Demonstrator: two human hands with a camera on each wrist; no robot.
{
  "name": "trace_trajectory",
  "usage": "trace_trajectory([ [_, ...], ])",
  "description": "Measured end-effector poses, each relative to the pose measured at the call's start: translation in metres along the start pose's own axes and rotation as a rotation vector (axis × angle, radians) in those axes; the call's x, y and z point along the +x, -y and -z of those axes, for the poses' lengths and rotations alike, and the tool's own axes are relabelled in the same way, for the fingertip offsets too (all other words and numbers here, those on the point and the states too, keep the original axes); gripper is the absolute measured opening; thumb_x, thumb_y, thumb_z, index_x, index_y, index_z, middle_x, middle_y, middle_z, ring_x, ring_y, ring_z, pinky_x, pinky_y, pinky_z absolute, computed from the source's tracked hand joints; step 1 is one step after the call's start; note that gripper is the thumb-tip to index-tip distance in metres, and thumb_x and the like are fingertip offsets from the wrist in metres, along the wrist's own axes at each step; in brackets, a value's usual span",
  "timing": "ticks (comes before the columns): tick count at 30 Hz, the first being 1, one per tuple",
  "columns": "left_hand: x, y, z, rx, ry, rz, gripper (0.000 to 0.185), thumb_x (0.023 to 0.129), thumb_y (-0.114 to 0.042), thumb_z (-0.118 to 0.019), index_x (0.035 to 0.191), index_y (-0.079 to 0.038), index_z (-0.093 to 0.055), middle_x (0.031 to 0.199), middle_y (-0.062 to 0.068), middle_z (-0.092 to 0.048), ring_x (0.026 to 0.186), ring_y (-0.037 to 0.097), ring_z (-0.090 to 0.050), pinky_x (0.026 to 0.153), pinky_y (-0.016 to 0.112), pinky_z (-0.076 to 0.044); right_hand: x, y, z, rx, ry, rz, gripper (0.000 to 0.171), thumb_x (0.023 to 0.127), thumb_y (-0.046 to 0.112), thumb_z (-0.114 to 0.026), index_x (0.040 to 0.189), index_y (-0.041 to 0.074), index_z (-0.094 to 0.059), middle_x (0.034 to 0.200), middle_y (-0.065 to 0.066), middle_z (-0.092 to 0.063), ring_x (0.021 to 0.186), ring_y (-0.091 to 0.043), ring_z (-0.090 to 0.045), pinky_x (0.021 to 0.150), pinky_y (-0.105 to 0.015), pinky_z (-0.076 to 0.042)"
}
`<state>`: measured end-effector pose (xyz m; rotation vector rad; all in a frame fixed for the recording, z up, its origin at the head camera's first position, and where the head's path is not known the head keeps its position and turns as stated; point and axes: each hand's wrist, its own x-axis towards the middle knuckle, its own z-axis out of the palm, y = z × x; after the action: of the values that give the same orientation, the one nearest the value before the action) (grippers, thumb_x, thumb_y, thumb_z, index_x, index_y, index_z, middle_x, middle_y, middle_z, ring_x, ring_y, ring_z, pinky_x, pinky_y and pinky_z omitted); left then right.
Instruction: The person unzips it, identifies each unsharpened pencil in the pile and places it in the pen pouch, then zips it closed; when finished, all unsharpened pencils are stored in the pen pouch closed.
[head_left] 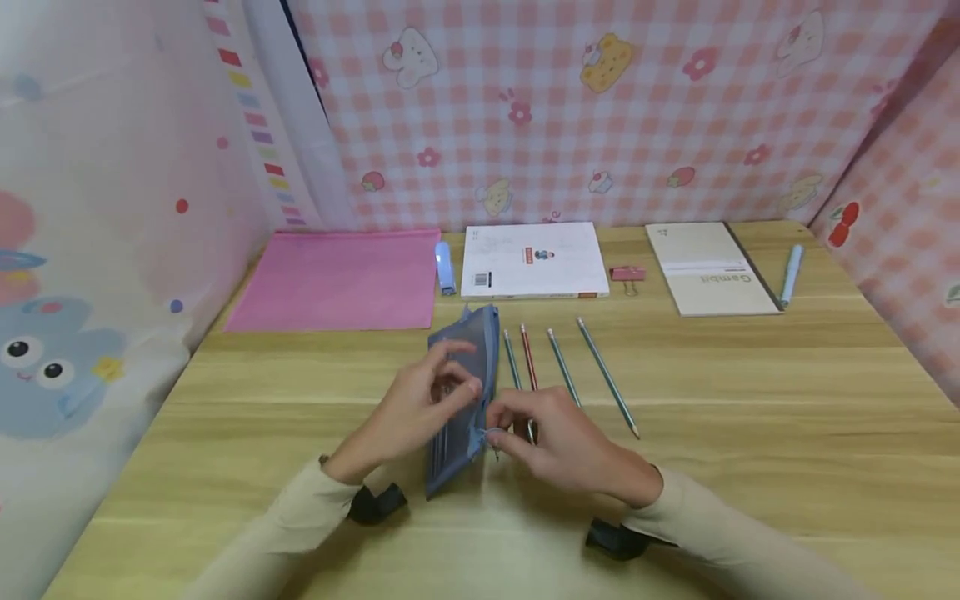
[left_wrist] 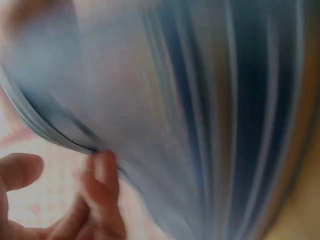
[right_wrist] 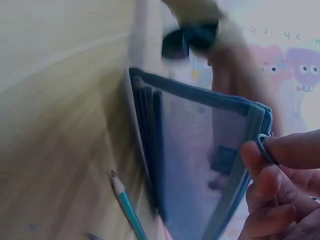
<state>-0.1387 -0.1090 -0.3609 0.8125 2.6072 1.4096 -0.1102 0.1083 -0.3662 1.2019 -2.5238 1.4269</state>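
A blue mesh zipper pouch (head_left: pixel 442 446) stands on its long edge on the table, several long dark thin items showing through its side. My right hand (head_left: pixel 562 442) pinches the loop-shaped zipper pull (right_wrist: pixel 263 147) at the pouch's near top corner between thumb and forefinger. On the pouch's left is my left hand (head_left: pixel 408 408); in the left wrist view its fingers (left_wrist: pixel 102 175) touch the top edge, while the thumb (left_wrist: pixel 22 170) stays apart from it. Several pencils lie right of the pouch, including a red one (head_left: pixel 528 354) and a green one (head_left: pixel 606 375); the right hand partly hides some.
Along the back lie a pink folder (head_left: pixel 337 279), a blue stapler (head_left: pixel 445 267), a white book (head_left: pixel 532 260), a pink binder clip (head_left: pixel 627 273), a cream notebook (head_left: pixel 712 271) and a light-blue pen (head_left: pixel 791 275). Patterned cloth walls (head_left: pixel 570 108) surround the wooden table (head_left: pixel 787 442).
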Motion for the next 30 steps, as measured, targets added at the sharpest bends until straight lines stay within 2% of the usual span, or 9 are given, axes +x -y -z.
trace_trajectory([
  [2,-0.021,-0.008,-0.002,0.018,0.055,-0.023,0.036,0.099,-0.015,-0.061,0.131,-0.001,-0.054,0.106,0.011,-0.076,0.083,0.017,-0.068,0.067,0.020,-0.055,0.005,0.002,-0.001,0.009,0.013,0.000,0.008,0.091,0.005,-0.069,0.090,0.013,-0.067,0.076,0.003,-0.070,0.062,0.002,-0.054,0.052,-0.018,-0.049],
  [4,-0.041,-0.015,-0.004,0.024,0.072,-0.040,0.032,0.097,-0.014,-0.062,0.128,-0.003,-0.058,0.110,0.010,-0.076,0.087,0.015,-0.070,0.070,0.021,-0.058,0.009,0.003,-0.002,0.015,0.026,0.003,0.008,0.091,0.005,-0.069,0.091,0.012,-0.067,0.075,0.002,-0.070,0.062,0.002,-0.053,0.053,-0.017,-0.049],
  [7,-0.062,-0.022,-0.009,0.079,0.016,-0.088,0.032,0.093,-0.013,-0.068,0.123,-0.005,-0.059,0.104,0.006,-0.076,0.086,0.011,-0.070,0.070,0.020,-0.059,0.013,0.006,-0.003,0.024,0.032,0.000,0.008,0.091,0.003,-0.068,0.091,0.012,-0.067,0.073,0.001,-0.070,0.062,0.004,-0.053,0.053,-0.017,-0.050],
  [9,-0.069,-0.025,-0.014,0.198,-0.060,-0.152,0.034,0.089,-0.016,-0.073,0.118,-0.006,-0.060,0.097,0.002,-0.075,0.080,0.008,-0.068,0.067,0.016,-0.057,0.016,0.008,-0.003,0.029,0.023,-0.006,0.009,0.090,0.002,-0.068,0.090,0.011,-0.067,0.072,0.001,-0.069,0.061,0.004,-0.052,0.053,-0.017,-0.050],
  [13,-0.074,-0.027,-0.020,0.517,-0.249,-0.343,0.026,0.085,-0.022,-0.076,0.102,-0.008,-0.064,0.082,-0.004,-0.070,0.071,0.004,-0.064,0.062,0.013,-0.054,0.025,0.017,-0.002,0.032,0.012,-0.020,0.009,0.090,0.003,-0.069,0.088,0.012,-0.067,0.074,0.002,-0.070,0.062,0.004,-0.053,0.054,-0.018,-0.050],
  [16,-0.075,-0.027,-0.021,0.649,-0.344,-0.453,0.013,0.092,-0.020,-0.065,0.095,-0.008,-0.065,0.077,-0.004,-0.066,0.064,0.004,-0.061,0.056,0.015,-0.051,0.032,0.022,-0.002,0.042,0.008,-0.021,0.008,0.090,0.004,-0.069,0.088,0.011,-0.067,0.075,0.001,-0.072,0.063,0.003,-0.056,0.055,-0.019,-0.051],
  [21,-0.076,-0.028,-0.020,0.740,-0.410,-0.512,0.027,0.098,-0.016,-0.044,0.093,-0.005,-0.067,0.072,-0.001,-0.067,0.058,0.006,-0.061,0.051,0.016,-0.051,0.042,0.024,-0.006,0.091,-0.032,-0.086,0.009,0.089,0.003,-0.070,0.087,0.011,-0.067,0.075,-0.001,-0.072,0.062,0.001,-0.057,0.054,-0.019,-0.049],
  [26,-0.073,-0.027,-0.018,0.845,-0.513,-0.563,0.032,0.102,-0.022,-0.046,0.089,-0.002,-0.067,0.070,0.002,-0.067,0.056,0.010,-0.061,0.048,0.021,-0.052,0.049,0.027,-0.015,0.173,-0.062,-0.105,0.007,0.088,0.000,-0.069,0.087,0.007,-0.068,0.075,-0.006,-0.073,0.056,0.000,-0.056,0.049,-0.018,-0.046],
  [30,-0.071,-0.026,-0.014,0.850,-0.570,-0.612,0.027,0.099,-0.012,-0.047,0.083,-0.002,-0.065,0.064,0.001,-0.063,0.051,0.010,-0.058,0.044,0.021,-0.050,0.055,0.028,-0.018,0.166,-0.081,-0.078,0.007,0.088,0.000,-0.070,0.086,0.007,-0.069,0.074,-0.006,-0.073,0.056,0.001,-0.055,0.048,-0.017,-0.045],
])
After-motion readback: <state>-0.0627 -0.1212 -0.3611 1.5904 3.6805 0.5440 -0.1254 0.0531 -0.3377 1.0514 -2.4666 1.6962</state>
